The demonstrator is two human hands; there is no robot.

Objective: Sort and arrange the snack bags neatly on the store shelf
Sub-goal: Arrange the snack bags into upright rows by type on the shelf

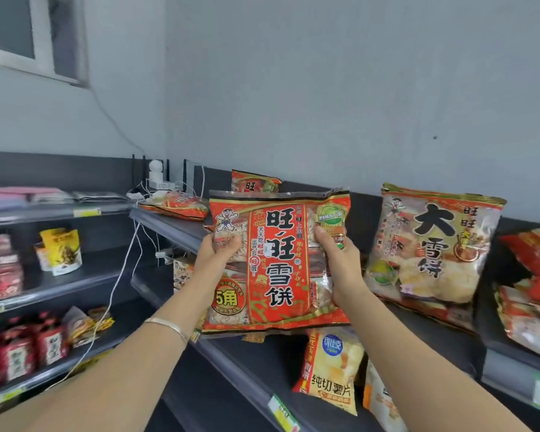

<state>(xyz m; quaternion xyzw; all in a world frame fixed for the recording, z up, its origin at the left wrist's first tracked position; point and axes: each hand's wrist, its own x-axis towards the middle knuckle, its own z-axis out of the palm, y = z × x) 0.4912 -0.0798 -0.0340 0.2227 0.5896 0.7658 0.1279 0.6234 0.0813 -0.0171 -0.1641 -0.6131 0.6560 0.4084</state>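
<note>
the left hand (220, 247) and right hand (337, 254) hold the red snack bag (278, 263) by its sides, up above the top shelf (175, 227). it looks light, crinkly, slippery; the crackers inside probably break easily.

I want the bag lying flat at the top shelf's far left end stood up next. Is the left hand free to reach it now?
Probably not yet: the left hand and right hand both grip the red snack bag. Nothing seems to block the flat bag itself.
</note>
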